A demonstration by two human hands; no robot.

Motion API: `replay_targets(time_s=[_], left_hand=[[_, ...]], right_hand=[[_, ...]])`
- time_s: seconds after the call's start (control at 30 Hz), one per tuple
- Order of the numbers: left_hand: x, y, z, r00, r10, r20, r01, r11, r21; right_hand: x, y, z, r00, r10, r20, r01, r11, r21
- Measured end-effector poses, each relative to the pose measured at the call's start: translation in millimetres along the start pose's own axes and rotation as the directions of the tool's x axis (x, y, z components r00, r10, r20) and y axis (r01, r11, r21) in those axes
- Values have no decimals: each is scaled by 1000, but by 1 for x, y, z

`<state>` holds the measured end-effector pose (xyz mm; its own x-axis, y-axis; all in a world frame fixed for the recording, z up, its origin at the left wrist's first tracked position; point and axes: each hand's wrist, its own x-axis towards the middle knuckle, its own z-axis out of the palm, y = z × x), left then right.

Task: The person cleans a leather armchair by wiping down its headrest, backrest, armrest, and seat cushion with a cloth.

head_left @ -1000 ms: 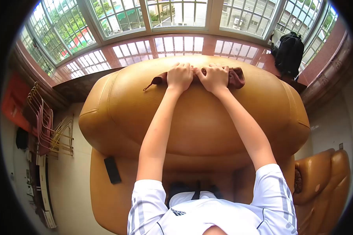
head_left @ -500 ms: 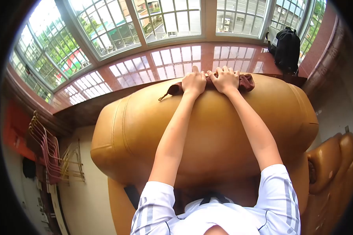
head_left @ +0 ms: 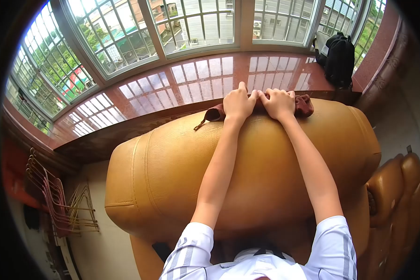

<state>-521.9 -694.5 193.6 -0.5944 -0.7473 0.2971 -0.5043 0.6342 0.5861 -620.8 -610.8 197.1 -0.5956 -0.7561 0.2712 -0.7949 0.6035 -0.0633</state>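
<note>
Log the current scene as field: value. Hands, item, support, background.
left_hand: left hand on dark-red rolled cloth; grip partly hidden
right_hand: right hand on same cloth, beside the left; grip partly hidden
cloth: ends show outside both hands; thin cord at left end
support: tan leather sofa backrest
beyond: glossy reddish stone windowsill
sill_right: black fabric backpack

Lies as rolled maroon cloth (head_left: 304, 106) along top of tan sofa back (head_left: 177, 154); trails thin loop (head_left: 199, 125) at left, bunches at right.
</note>
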Motion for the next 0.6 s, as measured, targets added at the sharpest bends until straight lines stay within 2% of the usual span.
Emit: replay_targets(time_s=[0.1, 0.2, 0.37, 0.4, 0.5, 0.53, 0.6], left_hand=[[-1, 13, -11, 998, 56, -39, -59, 995, -80], [1, 4, -3, 987, 143, -71, -143, 990, 14], [-15, -4, 11, 971, 211, -112, -185, 961, 205], [-22, -2, 8, 992, 130, -4, -125, 963, 238], [-52, 3, 0, 979, 199, -36, -185, 951, 247], [-65, 2, 0, 966, 255, -49, -226, 919, 323], [-78, 1, 0, 948, 288, -138, -236, 923, 305]], right_hand=[[2, -1, 2, 999, 17, 28, -17, 1000, 3], [5, -1, 3, 996, 24, 83, -21, 999, -26], [3, 2, 3, 992, 51, 111, -43, 996, -75], [-3, -1, -6, 992, 47, 117, -41, 998, -56], [-23, 4, -11, 999, -41, 13, 42, 999, -10], [-30, 6, -11, 996, -67, -57, 68, 998, 6], [-47, 8, -16, 974, -131, -184, 134, 991, 4]])
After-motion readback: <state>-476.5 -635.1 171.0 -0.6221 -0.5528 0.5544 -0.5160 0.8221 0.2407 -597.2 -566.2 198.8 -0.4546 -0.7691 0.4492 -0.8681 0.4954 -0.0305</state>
